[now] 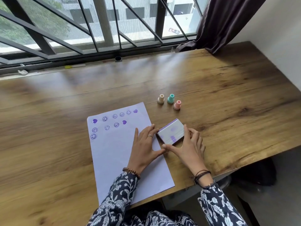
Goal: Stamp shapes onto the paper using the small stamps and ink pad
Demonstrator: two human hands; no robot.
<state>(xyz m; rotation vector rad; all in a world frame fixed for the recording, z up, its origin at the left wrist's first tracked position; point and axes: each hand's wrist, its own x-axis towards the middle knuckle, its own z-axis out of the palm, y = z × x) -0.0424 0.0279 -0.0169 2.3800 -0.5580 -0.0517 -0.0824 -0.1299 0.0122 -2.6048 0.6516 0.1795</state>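
Observation:
A white sheet of paper [120, 160] lies on the wooden table [228, 103], with several purple smiley and heart prints along its top. The ink pad [171, 132], a small box with its lid down and purple smudges on top, sits just right of the paper. My right hand [187, 149] grips it at its right side and front corner. My left hand [145, 147] rests flat on the paper, fingertips touching the pad's left edge. Three small stamps stand upright behind the pad: beige [161, 99], teal [171, 98], pink [177, 104].
A barred window with a sill runs along the table's far edge. A dark curtain [224, 23] hangs at the back right, its end lying on the table. The table's right edge drops off just beyond my right wrist.

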